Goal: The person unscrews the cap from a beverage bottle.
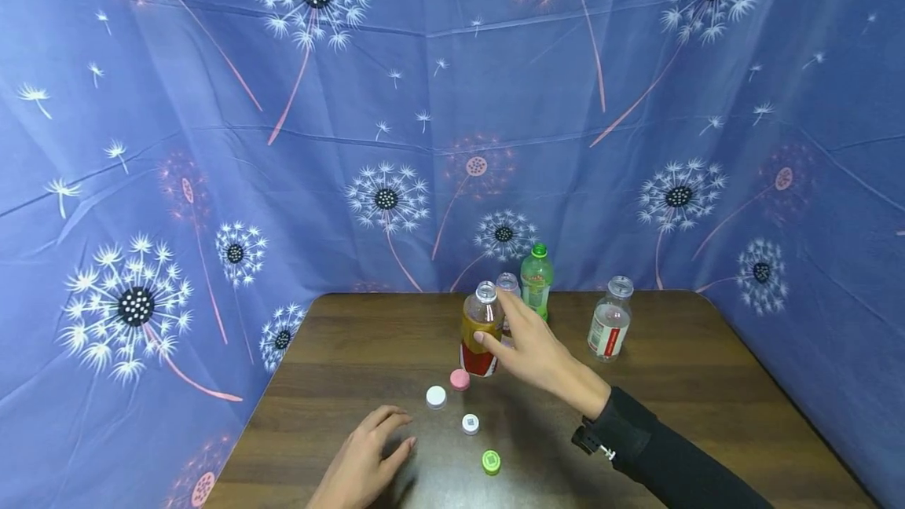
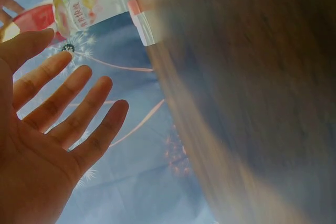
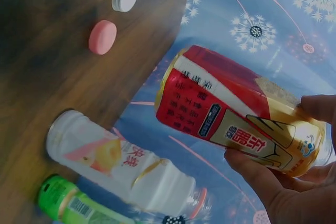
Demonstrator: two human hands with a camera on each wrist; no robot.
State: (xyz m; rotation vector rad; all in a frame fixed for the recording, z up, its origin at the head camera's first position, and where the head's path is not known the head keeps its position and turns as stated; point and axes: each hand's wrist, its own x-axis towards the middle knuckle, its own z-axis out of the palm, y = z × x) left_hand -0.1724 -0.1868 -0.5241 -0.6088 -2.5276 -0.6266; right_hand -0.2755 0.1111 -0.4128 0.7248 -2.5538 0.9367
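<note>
A drink bottle with a red and gold label (image 1: 475,340) is gripped around its upper half by my right hand (image 1: 533,352). Its mouth is bare, with no cap on it. The right wrist view shows this drink bottle (image 3: 220,108) tilted, thumb on one side and fingers on the other. My left hand (image 1: 364,450) hovers low over the near part of the table, fingers spread and palm bare in the left wrist view. Nearest to it lie a white cap (image 1: 436,397), a smaller white cap (image 1: 470,423) and a green cap (image 1: 491,462). A pink cap (image 1: 459,379) lies just before the drink bottle.
Behind the right hand stand a white-labelled bottle (image 3: 100,153), uncapped, and a green bottle (image 1: 536,283). Farther right is an uncapped clear bottle (image 1: 610,320) with a white and red label. A blue dandelion-print cloth (image 1: 438,100) hangs around the wooden table (image 1: 339,352).
</note>
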